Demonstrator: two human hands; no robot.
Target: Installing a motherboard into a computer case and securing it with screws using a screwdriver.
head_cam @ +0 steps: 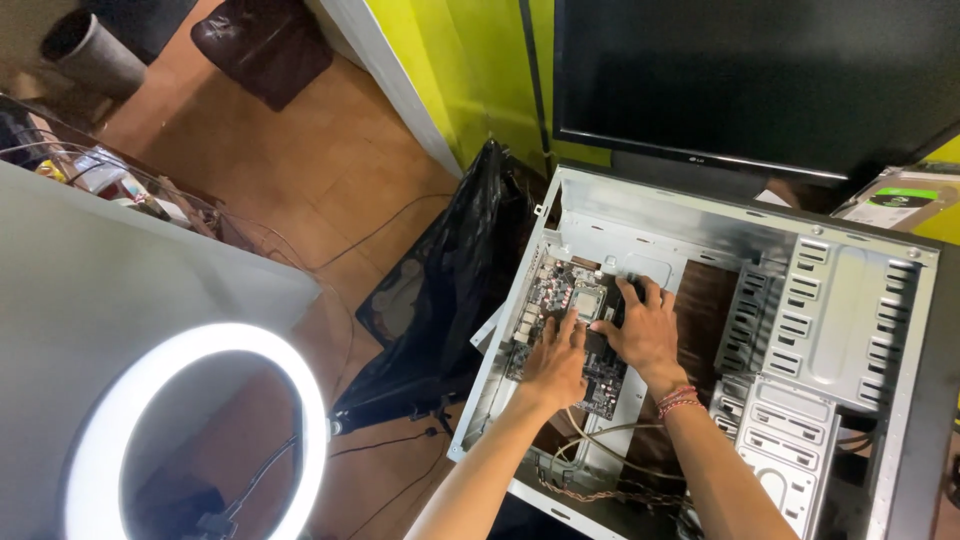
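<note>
Both hands rest on a motherboard lying inside an open metal case, near the case's left wall. The left hand lies flat, fingers together, pressing on the board's middle. The right hand is spread, fingertips on the board's far edge beside the square socket. Loose cables trail at the case's near edge. A monitor stands behind the case, and a ring light glows at lower left.
</note>
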